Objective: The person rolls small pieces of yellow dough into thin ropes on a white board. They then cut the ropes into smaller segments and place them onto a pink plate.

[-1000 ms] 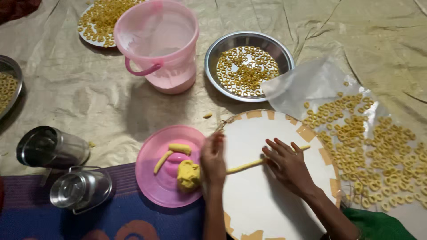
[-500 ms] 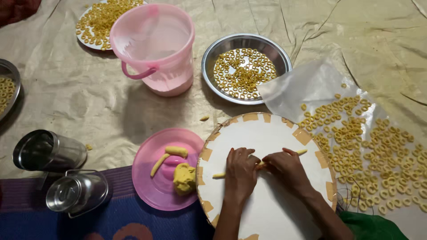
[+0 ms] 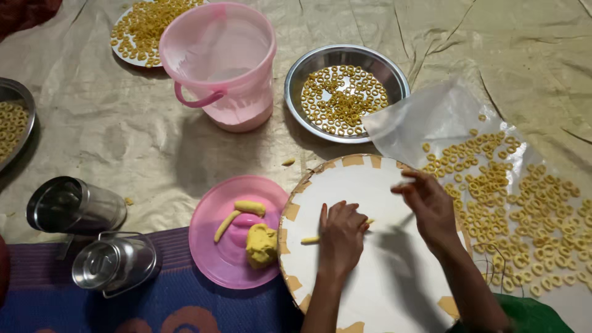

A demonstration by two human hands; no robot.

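I have my left hand [image 3: 341, 237] flat, fingers spread, pressing on a thin yellow dough rope [image 3: 311, 239] that lies near the middle of the round white board [image 3: 345, 182]; one end of the rope sticks out left of my palm. My right hand [image 3: 430, 206] is lifted just above the board's right edge, fingers loosely curled and pinched; whether it holds a bit of dough I cannot tell, it is blurred. To roll well, I judge the palm should keep even, light pressure so the rope stays uniform. Touching the board's left edge sits a pink plate [image 3: 209, 246] with a dough lump [image 3: 261, 245] and two rolled pieces. Off the right edge, a clear plastic sheet [image 3: 425, 117] carries many dough rings [image 3: 524, 203]. Further out stand a steel bowl [image 3: 296, 92] of rings and a pink bucket [image 3: 225, 68]. No labels or packages show.
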